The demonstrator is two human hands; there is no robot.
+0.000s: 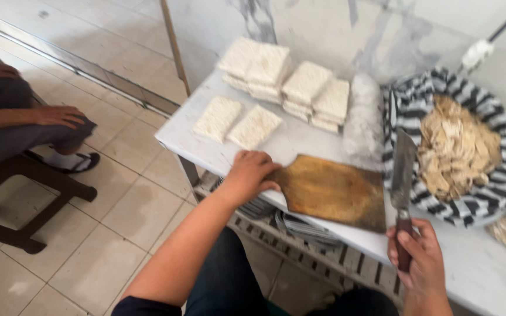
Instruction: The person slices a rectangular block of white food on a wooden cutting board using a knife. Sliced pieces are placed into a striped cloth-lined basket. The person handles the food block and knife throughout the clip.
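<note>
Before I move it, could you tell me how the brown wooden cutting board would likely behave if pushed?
The brown wooden cutting board looks thick and flat, so probably stiff and fairly heavy. It lies on the smooth white table, so it may slide. The left hand rests at its edge.

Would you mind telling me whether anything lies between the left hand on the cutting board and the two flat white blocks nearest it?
Nothing visible does. The left hand rests on the wooden cutting board, and only bare white tabletop separates it from the two flat white blocks.
</note>
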